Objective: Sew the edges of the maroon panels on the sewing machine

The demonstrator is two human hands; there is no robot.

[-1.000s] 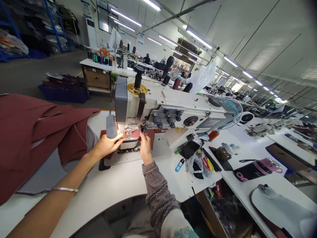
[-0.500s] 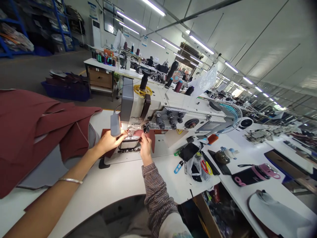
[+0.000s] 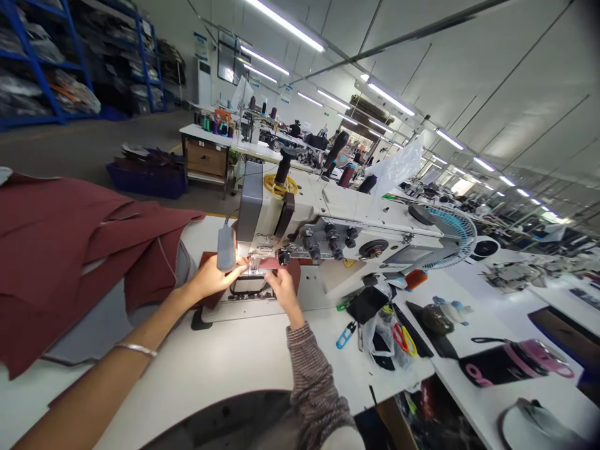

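A white sewing machine (image 3: 304, 206) stands in front of me, its small lamp (image 3: 226, 248) lighting the needle area. Under the presser foot lies a maroon fabric piece (image 3: 293, 272), partly hidden by the machine head and my fingers. My left hand (image 3: 215, 279) grips the fabric just left of the foot, fingers pressed together. On the right, my right hand (image 3: 284, 292) pinches the near edge of the same piece between thumb and fingers. Its sleeve is checked; a silver bangle (image 3: 135, 349) circles my left forearm.
A large heap of maroon fabric (image 3: 60, 244) with grey backing covers the table's left side. To the right lie blue thread snips (image 3: 345, 335), red and yellow scissors (image 3: 404, 339), a plastic bag and a pink-black bottle (image 3: 510, 364). A blue bin (image 3: 145, 178) stands on the floor.
My view has shifted, so the scene sits lower and further right. My right hand has drawn slightly away from the presser foot; my left hand stays beside it.
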